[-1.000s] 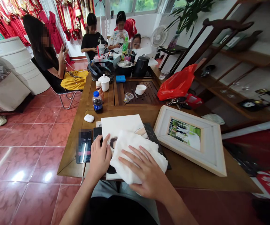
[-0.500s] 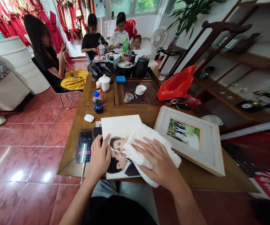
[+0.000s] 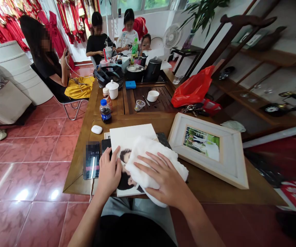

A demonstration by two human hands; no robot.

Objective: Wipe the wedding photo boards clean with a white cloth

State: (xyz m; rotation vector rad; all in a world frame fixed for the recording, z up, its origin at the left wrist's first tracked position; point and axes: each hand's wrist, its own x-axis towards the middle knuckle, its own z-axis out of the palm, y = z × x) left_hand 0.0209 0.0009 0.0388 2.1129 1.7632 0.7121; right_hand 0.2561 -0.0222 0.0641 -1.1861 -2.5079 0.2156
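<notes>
A white photo panel (image 3: 134, 132) with a printed picture of two people lies on the table's near edge. My left hand (image 3: 109, 171) rests along its left side, fingers apart, holding nothing. Over the print, my right hand (image 3: 160, 175) lies flat with spread fingers on a fluffy white cloth (image 3: 137, 164), which is bunched beneath the palm. Much of the printed picture is hidden under the cloth. To the right stands a framed photo (image 3: 201, 142) in a pale wooden frame, tilted slightly on the table.
Left of the panel lie a phone (image 3: 92, 161) with a cable and a white earbud case (image 3: 96, 129). Farther back are a blue-capped bottle (image 3: 105, 111), a lidded white cup (image 3: 112, 90), a small white bowl (image 3: 153, 96) and a red plastic bag (image 3: 193, 87). Several people sit beyond.
My right hand and the white cloth have slid left across the panel, covering more of the printed faces. A dark surface now shows behind the panel's right side. My left hand stays in place.
</notes>
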